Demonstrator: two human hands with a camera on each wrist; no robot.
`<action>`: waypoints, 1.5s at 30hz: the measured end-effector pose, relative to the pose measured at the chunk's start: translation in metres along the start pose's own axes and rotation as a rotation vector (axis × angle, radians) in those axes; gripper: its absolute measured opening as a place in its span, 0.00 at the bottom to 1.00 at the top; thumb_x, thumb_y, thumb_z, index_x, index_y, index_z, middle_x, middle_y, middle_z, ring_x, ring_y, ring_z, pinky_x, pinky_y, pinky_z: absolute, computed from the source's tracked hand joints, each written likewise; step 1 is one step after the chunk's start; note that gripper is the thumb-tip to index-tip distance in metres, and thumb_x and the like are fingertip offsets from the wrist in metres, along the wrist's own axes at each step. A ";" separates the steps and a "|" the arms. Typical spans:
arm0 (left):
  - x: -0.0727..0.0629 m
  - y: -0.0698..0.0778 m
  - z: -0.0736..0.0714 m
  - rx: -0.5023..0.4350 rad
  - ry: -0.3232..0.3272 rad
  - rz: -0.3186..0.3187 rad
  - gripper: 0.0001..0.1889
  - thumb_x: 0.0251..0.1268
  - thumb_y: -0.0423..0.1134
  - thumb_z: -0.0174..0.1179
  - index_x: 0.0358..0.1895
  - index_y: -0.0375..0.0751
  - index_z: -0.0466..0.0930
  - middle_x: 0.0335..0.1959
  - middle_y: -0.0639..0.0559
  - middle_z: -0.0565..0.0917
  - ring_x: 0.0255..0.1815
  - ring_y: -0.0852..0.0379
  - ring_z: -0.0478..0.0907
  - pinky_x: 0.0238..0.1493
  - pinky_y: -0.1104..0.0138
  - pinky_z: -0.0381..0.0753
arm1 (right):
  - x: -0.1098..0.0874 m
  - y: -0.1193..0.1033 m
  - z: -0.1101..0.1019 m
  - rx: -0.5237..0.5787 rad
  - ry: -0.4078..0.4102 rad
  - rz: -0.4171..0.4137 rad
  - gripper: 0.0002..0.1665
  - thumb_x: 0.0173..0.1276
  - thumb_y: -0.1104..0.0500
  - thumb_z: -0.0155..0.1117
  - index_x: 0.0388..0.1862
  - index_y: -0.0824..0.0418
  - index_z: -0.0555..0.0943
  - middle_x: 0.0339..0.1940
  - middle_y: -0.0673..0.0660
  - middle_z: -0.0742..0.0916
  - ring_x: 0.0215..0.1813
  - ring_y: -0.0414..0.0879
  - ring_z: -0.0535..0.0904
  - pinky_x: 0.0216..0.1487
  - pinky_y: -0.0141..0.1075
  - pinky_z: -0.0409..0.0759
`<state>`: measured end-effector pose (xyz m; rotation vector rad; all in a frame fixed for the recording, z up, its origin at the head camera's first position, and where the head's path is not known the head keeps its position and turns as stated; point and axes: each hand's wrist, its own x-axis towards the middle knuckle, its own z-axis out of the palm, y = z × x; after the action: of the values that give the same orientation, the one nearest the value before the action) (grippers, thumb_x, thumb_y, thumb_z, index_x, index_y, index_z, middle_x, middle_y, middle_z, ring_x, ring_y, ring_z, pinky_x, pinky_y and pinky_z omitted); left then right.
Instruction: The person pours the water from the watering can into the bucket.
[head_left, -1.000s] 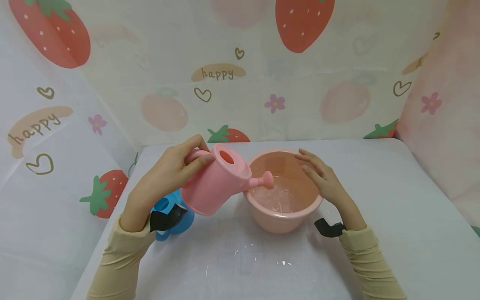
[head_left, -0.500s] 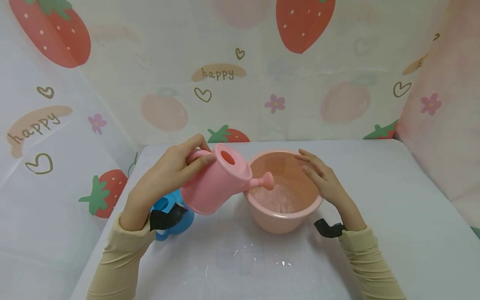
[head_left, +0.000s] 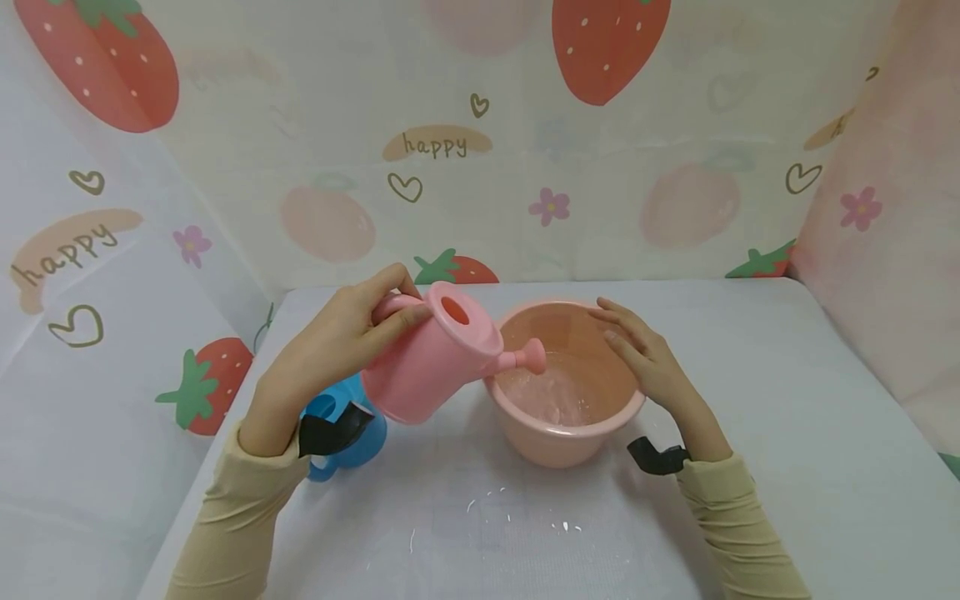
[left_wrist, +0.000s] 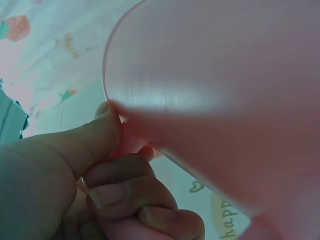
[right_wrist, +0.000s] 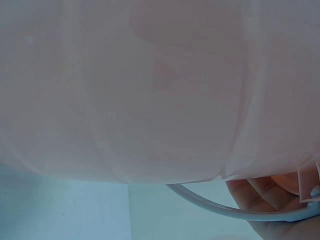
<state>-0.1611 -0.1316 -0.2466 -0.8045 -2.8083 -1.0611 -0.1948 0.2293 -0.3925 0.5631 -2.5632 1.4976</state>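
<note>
My left hand [head_left: 337, 333] grips the handle of a pink watering can [head_left: 420, 367], thumb near its top edge. The can is held tilted in the air, its round sprinkler head [head_left: 535, 356] over the left side of a pink bucket [head_left: 558, 450]. Rippled clear water [head_left: 551, 396] lies in the bucket. In the left wrist view, curled fingers [left_wrist: 135, 185] show beside the can's wall. My right hand [head_left: 648, 358] holds the bucket's right rim. A pale curved bail handle [right_wrist: 240, 214] hangs beside the bucket in the right wrist view.
A blue watering can [head_left: 363, 437] stands behind my left wrist, partly hidden by a black wrist mount [head_left: 333, 431]. Several water drops [head_left: 566, 527] lie on the white table [head_left: 450, 558]. Strawberry-printed cloth [head_left: 630, 142] encloses the back and sides.
The pink watering can and my left hand have risen very slightly. Ripples in the bucket have shifted. My right hand stays on the rim.
</note>
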 end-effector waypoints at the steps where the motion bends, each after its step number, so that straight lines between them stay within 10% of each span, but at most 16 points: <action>1: 0.000 0.000 0.000 0.000 -0.001 0.000 0.12 0.66 0.53 0.53 0.37 0.49 0.69 0.15 0.50 0.68 0.24 0.55 0.72 0.29 0.64 0.73 | 0.000 0.000 0.000 0.002 0.000 -0.001 0.22 0.73 0.58 0.47 0.65 0.54 0.68 0.72 0.53 0.64 0.74 0.53 0.53 0.66 0.62 0.54; 45: 0.006 0.001 -0.004 0.019 -0.059 -0.001 0.13 0.66 0.53 0.52 0.42 0.47 0.68 0.25 0.53 0.79 0.30 0.56 0.76 0.34 0.63 0.77 | 0.001 0.001 0.000 0.041 -0.007 -0.017 0.23 0.73 0.60 0.47 0.66 0.55 0.67 0.71 0.52 0.64 0.72 0.53 0.57 0.67 0.60 0.55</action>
<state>-0.1664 -0.1303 -0.2417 -0.8460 -2.8627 -1.0267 -0.1960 0.2296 -0.3935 0.5952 -2.5313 1.5490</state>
